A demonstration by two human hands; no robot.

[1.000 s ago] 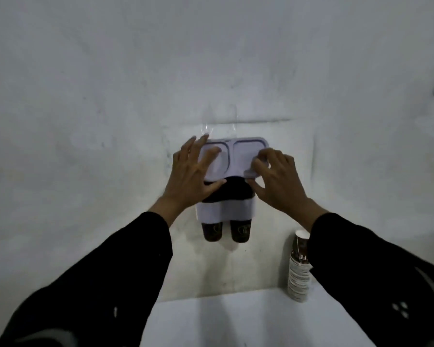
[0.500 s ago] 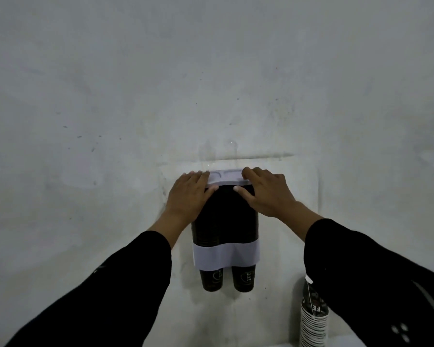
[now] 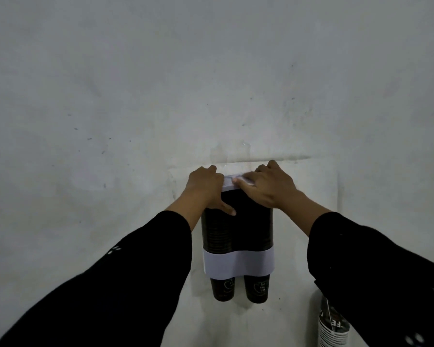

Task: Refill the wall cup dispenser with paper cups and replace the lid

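A wall cup dispenser [image 3: 238, 267] hangs on the white wall, its clear body filled with two dark stacks of paper cups [image 3: 246, 231]. A white band wraps its lower part, and two dark cups poke out below. The white lid [image 3: 229, 184] lies flat on top of the dispenser, mostly hidden by my hands. My left hand [image 3: 206, 189] grips the lid's left end, thumb down on the dispenser front. My right hand [image 3: 266, 189] presses on the lid's right side, its index finger stretched along the lid's front edge.
A sleeve of spare paper cups [image 3: 332, 324] in plastic wrap stands at the lower right, partly behind my right sleeve. A faint horizontal ridge [image 3: 273, 160] crosses the wall just above the dispenser.
The lid has gone from tilted up and facing me to lying flat on the dispenser top. Both hands have closed down over it, and my view has lifted.
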